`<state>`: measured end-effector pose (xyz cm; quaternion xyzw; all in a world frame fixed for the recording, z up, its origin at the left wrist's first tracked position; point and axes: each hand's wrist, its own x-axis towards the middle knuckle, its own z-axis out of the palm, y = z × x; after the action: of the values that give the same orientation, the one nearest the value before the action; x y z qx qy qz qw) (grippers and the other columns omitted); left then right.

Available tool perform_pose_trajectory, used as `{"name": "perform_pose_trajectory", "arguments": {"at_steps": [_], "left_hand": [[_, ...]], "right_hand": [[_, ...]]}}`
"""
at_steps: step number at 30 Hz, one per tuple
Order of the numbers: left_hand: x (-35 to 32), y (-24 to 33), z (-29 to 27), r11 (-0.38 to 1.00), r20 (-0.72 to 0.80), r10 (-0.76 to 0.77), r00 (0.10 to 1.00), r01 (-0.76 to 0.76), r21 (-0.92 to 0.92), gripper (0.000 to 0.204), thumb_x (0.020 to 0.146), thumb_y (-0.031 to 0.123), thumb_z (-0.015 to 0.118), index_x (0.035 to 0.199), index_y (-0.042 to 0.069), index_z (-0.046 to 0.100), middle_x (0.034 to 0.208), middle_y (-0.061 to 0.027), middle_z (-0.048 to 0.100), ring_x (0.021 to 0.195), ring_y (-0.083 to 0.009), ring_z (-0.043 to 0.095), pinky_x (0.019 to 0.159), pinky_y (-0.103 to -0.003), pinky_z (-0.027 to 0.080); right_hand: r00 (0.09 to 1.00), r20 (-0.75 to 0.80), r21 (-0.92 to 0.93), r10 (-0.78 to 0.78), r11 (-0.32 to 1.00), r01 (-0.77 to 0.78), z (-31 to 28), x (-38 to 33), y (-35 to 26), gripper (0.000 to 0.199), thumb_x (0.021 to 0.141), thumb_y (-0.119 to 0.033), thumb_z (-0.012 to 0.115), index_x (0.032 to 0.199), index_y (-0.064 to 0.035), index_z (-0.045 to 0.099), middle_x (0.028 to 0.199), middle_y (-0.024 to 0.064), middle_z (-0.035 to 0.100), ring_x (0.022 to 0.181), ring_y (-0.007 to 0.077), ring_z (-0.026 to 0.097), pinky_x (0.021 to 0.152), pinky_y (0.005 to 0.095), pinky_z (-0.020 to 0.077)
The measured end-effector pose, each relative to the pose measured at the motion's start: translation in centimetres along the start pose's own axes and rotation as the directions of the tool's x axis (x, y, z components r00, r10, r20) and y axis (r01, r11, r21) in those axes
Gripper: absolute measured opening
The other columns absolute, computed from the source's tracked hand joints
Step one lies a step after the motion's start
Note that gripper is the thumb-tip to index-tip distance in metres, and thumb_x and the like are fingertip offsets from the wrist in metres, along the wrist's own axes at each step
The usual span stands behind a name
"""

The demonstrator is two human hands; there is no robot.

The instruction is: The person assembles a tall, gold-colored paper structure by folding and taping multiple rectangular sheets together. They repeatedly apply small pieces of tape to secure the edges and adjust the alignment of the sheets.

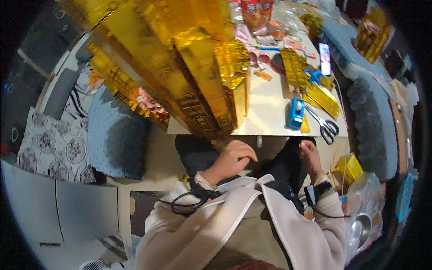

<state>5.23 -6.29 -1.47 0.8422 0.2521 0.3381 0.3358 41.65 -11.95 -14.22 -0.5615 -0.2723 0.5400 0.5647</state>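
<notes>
A tall structure of folded gold foil strips fills the upper left and middle, its lower tip reaching the table's near edge. Just below that tip is my left hand, back up, fingers loosely bent toward the right with a gap beside the thumb; no object shows in it. My right hand hovers beyond the table edge, over my dark trouser leg. Its fingers are curled together in a pinch, and whatever lies in them is hidden. Nearest to it on the table are black-handled scissors and a blue tape dispenser.
Flat gold foil pieces, a phone and a red package lie on the white table. A padded blue seat stands left. At right are a yellow box and a clear plastic bag.
</notes>
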Motion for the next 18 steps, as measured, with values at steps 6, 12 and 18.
{"name": "perform_pose_trajectory", "arguments": {"at_steps": [6, 12, 18], "left_hand": [[-0.9, -2.4, 4.0, 0.821, 0.264, -0.318, 0.911, 0.404, -0.403, 0.016, 0.096, 0.005, 0.062, 0.104, 0.002, 0.074, 0.102, -0.0087, 0.075, 0.096, -0.0168, 0.07, 0.087, -0.032, 0.056], [-1.1, -3.7, 5.9, 0.675, 0.558, -0.287, 0.779, 0.578, -0.459, 0.022, 0.104, 0.009, 0.055, 0.119, -0.002, 0.068, 0.111, -0.009, 0.072, 0.105, -0.0163, 0.067, 0.098, -0.032, 0.053], [0.6, -2.7, 6.5, 0.641, 0.563, -0.253, 0.787, 0.572, -0.512, 0.027, 0.109, 0.017, 0.051, 0.121, -0.002, 0.066, 0.11, -0.0106, 0.072, 0.103, -0.0155, 0.068, 0.096, -0.032, 0.054]], "right_hand": [[0.971, 0.234, -0.154, 0.041, 0.988, -0.005, 3.9, -1.5, -2.4, 0.013, 0.105, -0.023, 0.064, 0.105, -0.0102, 0.061, 0.076, -0.0052, 0.052, 0.063, 0.006, 0.045, 0.056, 0.0233, 0.037], [0.929, 0.367, -0.154, 0.053, 0.988, 0.004, 8.0, -3.3, -5.1, 0.018, 0.11, -0.026, 0.056, 0.1, -0.0108, 0.054, 0.074, -0.0051, 0.046, 0.062, 0.0067, 0.043, 0.055, 0.0247, 0.037], [0.871, 0.466, -0.259, -0.157, 0.917, 0.304, 11.3, -4.6, -7.5, 0.034, 0.113, -0.038, 0.047, 0.093, -0.0107, 0.048, 0.077, -0.0048, 0.042, 0.063, 0.0055, 0.038, 0.054, 0.0232, 0.0306]]}}
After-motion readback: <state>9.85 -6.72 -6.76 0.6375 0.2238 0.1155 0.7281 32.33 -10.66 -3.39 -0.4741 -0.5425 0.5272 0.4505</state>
